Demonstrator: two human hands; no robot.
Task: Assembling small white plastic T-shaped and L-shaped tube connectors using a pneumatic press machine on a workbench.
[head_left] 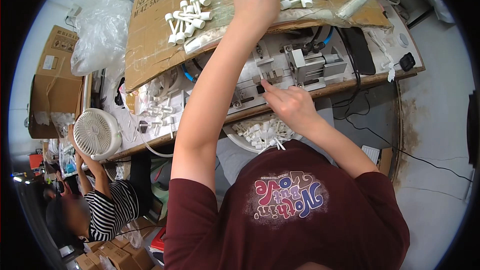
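My left hand (pixel 257 1) reaches over the cardboard sheet (pixel 150 25) at the far side of the bench, among loose white plastic parts (pixel 192 17) with cylindrical heads and thin stems. Its fingers are bent and closed; the fingertips, and whatever they may grip, are hidden behind the knuckles. My right hand (pixel 292 107) is at the near edge of a metal fixture (pixel 272 76). Its index finger stretches to the fixture's small block, with the other fingers curled in. Anything between finger and thumb is too small to make out. More white parts fill a white basin (pixel 235 140) below the bench edge.
Right of the fixture sit a metal cylinder unit (pixel 325 65), a dark flat object (pixel 357 50) and cables. A white fan (pixel 97 132) stands at the left, beside a person in a striped shirt (pixel 112 205). A clear plastic bag (pixel 102 35) lies behind.
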